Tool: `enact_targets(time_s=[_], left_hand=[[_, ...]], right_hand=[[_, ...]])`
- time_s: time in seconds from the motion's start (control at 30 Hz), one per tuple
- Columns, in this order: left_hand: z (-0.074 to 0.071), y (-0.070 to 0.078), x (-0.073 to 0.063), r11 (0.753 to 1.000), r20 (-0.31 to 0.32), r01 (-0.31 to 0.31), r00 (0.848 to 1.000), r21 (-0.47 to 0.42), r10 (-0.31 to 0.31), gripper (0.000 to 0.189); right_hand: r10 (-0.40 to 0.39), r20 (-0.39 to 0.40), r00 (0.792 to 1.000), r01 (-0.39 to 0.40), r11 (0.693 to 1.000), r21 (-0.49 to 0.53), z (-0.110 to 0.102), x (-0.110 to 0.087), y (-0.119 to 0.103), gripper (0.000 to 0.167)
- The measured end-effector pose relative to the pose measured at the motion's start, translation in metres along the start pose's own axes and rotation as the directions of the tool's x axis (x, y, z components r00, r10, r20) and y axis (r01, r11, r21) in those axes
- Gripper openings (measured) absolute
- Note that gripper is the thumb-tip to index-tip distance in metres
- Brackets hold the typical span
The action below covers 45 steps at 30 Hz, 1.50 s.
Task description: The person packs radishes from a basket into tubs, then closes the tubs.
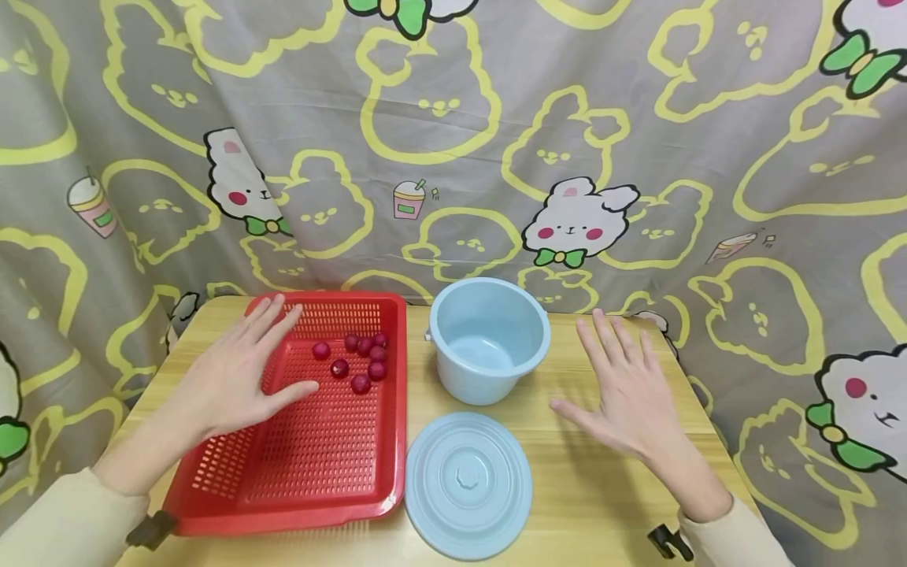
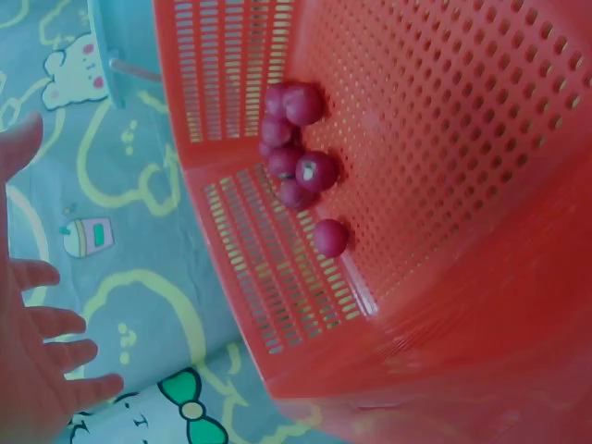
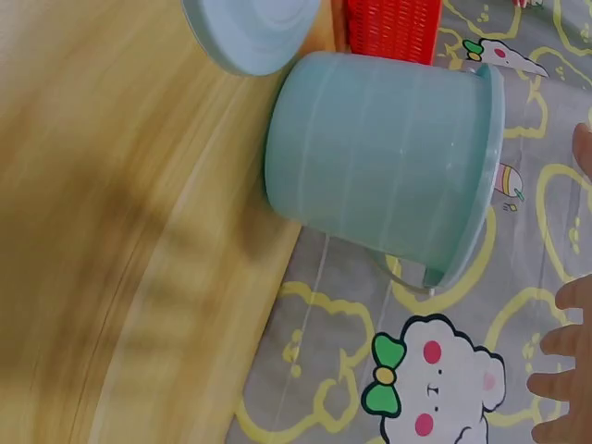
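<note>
Fingers spread, my left hand (image 1: 230,378) hovers over the left side of a red perforated plastic basket (image 1: 400,425). Several small, round, dark-red fruits (image 1: 360,383) lie toward the basket's far right corner; one shows a pale spot. My right hand (image 1: 631,398), its fingers also spread, hangs above the table to the right of a light-blue bucket (image 1: 471,386). The bucket stands upright with its top uncovered and nothing inside. In front of it a round light-blue lid (image 1: 468,504) lies flat, close beside the basket. Neither hand holds anything.
All of this stands on a light wooden table (image 1: 581,504). Behind and on both sides hangs a grey curtain (image 1: 453,181) with yellow cartoon outlines. In the right wrist view the bucket's thin handle (image 3: 398,270) hangs down along its side.
</note>
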<state>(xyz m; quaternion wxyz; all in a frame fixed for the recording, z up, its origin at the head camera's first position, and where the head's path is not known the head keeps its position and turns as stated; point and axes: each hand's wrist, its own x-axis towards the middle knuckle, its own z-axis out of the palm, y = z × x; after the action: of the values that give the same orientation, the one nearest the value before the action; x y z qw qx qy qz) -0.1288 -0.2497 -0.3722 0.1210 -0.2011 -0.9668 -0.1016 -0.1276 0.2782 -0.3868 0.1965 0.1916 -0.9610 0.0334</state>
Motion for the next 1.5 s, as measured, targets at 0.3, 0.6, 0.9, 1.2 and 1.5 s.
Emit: enact_targets(time_s=[0.3, 0.6, 0.9, 1.2, 1.5], left_hand=[[-0.003, -0.012, 0.020, 0.991, 0.090, 0.074, 0.994, -0.111, -0.064, 0.100], [0.005, -0.025, 0.030, 0.965, 0.105, 0.138, 0.988, -0.225, -0.117, 0.093], [0.017, -0.038, 0.039, 0.904, 0.117, 0.202, 0.978, -0.377, -0.170, 0.081], [0.031, -0.053, 0.047, 0.786, 0.175, 0.287, 0.958, -0.548, -0.228, 0.064], [0.042, -0.062, 0.058, 0.715, 0.256, 0.393, 0.919, -0.578, -0.299, 0.062]], right_hand=[[-0.021, 0.006, 1.000, 0.021, 1.000, 0.024, 0.012, 0.019, -0.002, 0.115], [-0.030, 0.028, 0.999, 0.030, 0.999, 0.029, 0.025, 0.034, -0.002, 0.113], [-0.059, 0.029, 0.998, 0.058, 0.997, 0.047, 0.039, 0.047, -0.003, 0.109], [-0.069, 0.072, 0.995, 0.064, 0.996, 0.069, 0.048, 0.052, -0.003, 0.106], [-0.074, 0.094, 0.993, 0.067, 0.995, 0.071, 0.055, 0.050, -0.003, 0.104]])
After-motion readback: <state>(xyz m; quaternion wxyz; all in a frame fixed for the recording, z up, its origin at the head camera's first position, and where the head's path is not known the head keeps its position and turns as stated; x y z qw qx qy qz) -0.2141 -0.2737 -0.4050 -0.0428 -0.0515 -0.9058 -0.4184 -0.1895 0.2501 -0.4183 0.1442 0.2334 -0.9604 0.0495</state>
